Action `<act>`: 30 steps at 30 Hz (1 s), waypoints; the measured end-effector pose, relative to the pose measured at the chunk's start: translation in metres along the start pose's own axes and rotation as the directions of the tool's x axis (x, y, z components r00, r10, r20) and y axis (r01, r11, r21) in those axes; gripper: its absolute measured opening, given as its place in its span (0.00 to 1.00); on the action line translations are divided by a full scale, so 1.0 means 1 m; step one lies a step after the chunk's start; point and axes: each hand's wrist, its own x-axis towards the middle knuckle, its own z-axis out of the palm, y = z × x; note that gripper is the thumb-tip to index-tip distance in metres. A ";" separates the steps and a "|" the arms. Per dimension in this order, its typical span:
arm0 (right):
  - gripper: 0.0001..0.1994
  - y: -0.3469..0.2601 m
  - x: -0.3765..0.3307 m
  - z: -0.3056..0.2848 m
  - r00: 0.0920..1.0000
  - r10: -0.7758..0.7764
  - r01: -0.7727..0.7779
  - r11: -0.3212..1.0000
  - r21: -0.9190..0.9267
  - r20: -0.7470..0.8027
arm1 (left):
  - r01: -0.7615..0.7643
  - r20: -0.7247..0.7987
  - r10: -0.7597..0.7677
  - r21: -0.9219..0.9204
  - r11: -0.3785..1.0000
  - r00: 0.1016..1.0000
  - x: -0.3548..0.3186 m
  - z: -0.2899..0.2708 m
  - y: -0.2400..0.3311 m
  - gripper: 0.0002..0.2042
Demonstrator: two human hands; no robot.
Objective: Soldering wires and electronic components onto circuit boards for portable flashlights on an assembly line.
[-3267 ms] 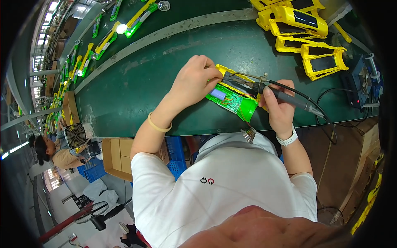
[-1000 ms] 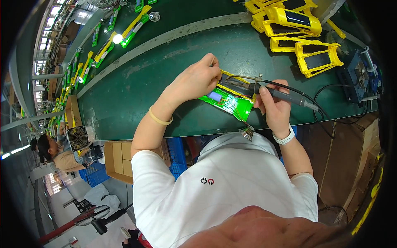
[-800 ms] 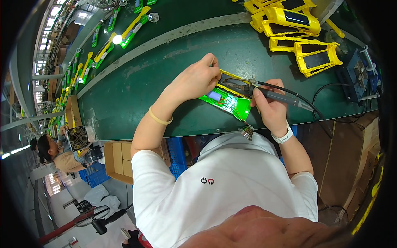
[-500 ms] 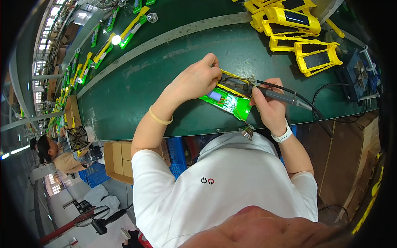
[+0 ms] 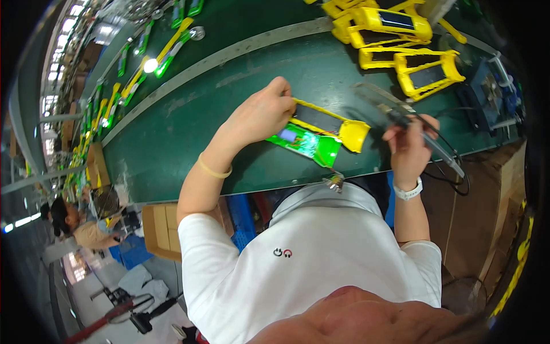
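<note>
My left hand [image 5: 266, 112] is closed on the left end of a yellow frame with a dark panel [image 5: 318, 119]. The frame's rounded yellow end points right. Beneath its near side lies an open green housing [image 5: 327, 152] with a blue cylinder and a brightly lit board. Wires lead from the housing to a small silvery lamp reflector [image 5: 334, 182] at the table's near edge. My right hand [image 5: 409, 146], right of the frame and apart from it, grips a corded soldering iron [image 5: 444, 155]. Motion smears the iron's front part, which points up and left.
Several yellow frames with dark panels [image 5: 395, 20] are heaped at the far right. A blue soldering station [image 5: 484, 97] stands at the right edge. Beyond a grey rail [image 5: 229, 54], green and yellow lamps [image 5: 166, 51] line up at the left. A cardboard box [image 5: 157, 229] sits below the table.
My right hand has moved right with the soldering iron, away from the yellow frame. The frame's yellow end has come into sight. My left hand keeps its hold on the frame.
</note>
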 end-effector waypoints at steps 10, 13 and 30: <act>0.17 -0.036 0.095 -0.068 0.797 -0.581 0.604 0.764 -0.226 0.167 | 0.006 0.029 -0.007 0.029 1.000 1.000 -0.004 -0.002 0.001 0.04; 0.18 -0.048 0.145 -0.076 0.783 -0.577 0.620 0.695 -0.365 0.232 | 0.021 0.009 -0.022 0.031 0.999 1.000 -0.004 -0.001 0.003 0.03; 0.30 -0.013 0.078 -0.033 0.929 -0.368 0.371 0.921 -0.115 0.049 | -0.172 -0.192 0.188 0.095 0.980 0.963 0.000 -0.006 -0.015 0.10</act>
